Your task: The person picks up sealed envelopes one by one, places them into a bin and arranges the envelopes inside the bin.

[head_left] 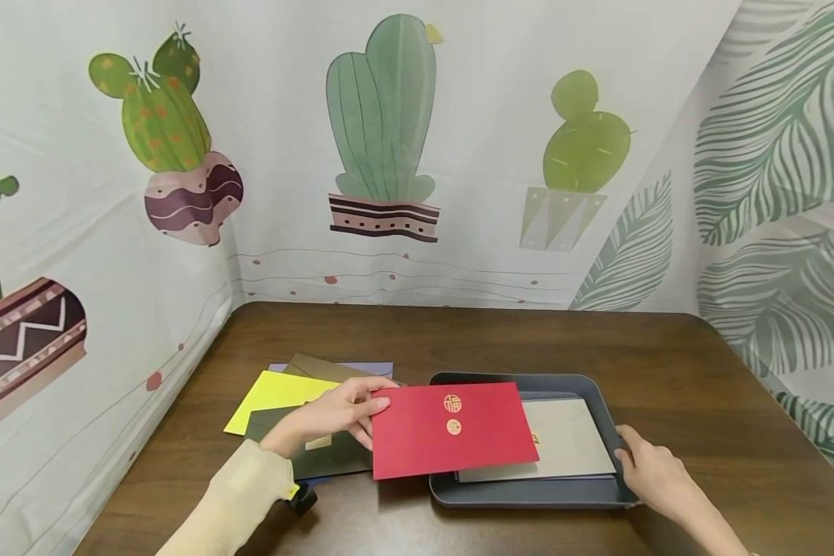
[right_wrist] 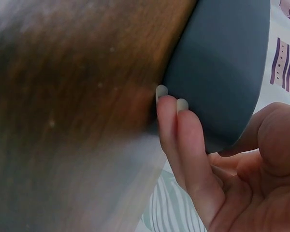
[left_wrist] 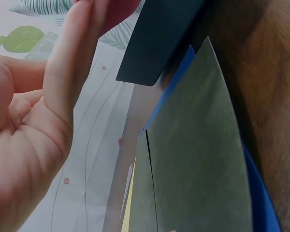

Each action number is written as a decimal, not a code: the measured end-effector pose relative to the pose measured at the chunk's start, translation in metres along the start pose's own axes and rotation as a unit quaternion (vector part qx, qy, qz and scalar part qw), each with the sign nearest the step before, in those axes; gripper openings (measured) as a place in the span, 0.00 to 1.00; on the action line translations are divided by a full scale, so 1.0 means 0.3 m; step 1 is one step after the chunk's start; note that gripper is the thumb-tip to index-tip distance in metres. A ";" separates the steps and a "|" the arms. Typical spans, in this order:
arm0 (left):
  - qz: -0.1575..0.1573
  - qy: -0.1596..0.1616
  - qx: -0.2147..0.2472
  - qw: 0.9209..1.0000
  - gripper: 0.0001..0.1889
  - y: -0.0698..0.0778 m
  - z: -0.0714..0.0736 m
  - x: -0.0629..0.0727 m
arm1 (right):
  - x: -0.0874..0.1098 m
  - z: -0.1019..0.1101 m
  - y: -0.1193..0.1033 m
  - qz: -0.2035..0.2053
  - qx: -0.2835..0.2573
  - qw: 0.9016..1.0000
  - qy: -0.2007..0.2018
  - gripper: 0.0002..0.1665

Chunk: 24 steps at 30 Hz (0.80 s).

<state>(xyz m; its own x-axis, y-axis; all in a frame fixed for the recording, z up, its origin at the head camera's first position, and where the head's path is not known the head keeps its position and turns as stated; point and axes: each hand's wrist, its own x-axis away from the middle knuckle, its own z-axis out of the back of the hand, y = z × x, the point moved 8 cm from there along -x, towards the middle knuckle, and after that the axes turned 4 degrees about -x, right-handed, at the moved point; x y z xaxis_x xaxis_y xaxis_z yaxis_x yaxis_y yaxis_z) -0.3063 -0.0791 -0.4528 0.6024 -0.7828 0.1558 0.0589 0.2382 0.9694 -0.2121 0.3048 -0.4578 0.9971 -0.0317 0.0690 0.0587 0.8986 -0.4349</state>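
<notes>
My left hand [head_left: 350, 405] pinches the left end of a red envelope [head_left: 459, 455] with gold characters and a round gold sticker. The envelope is held over the left part of a dark grey tray [head_left: 528, 496]. In the tray lies a pale grey-beige envelope [head_left: 573, 440], partly covered by the red one in the head view. My right hand [head_left: 656, 471] grips the tray's right rim, thumb on top; in the right wrist view its fingertips [right_wrist: 188, 125] press the tray's outer wall [right_wrist: 215, 72].
Left of the tray is a loose pile of envelopes: yellow [head_left: 267, 394], dark green [head_left: 330, 455], brown [head_left: 316, 367] and blue-violet [head_left: 375, 371], with a blue edge beneath. The brown wooden table [head_left: 493, 340] meets a cactus-printed cloth [head_left: 472, 270] at the back.
</notes>
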 end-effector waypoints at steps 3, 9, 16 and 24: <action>0.002 0.001 -0.002 1.000 0.24 0.001 -0.004 -0.008 | -0.002 -0.002 0.001 0.000 0.001 1.000 -0.001 0.20; 0.011 0.004 0.001 1.000 0.23 -0.009 -0.010 -0.014 | 0.000 -0.004 0.003 -0.002 0.002 1.000 0.001 0.20; 0.012 0.011 -0.001 1.000 0.23 -0.016 -0.014 -0.023 | 0.000 -0.006 0.004 -0.005 0.001 1.000 -0.006 0.20; 0.006 0.010 0.003 1.000 0.24 -0.008 -0.028 -0.046 | -0.001 -0.004 0.000 -0.003 0.005 1.000 0.000 0.20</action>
<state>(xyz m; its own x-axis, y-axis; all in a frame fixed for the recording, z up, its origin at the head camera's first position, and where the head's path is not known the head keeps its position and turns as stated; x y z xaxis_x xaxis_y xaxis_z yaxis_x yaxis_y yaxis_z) -0.3080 -0.0643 -0.4590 0.6190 -0.7683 0.1629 0.0479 0.2439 0.9686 -0.2124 0.3042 -0.4588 0.9967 -0.0379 0.0721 0.0652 0.9023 -0.4261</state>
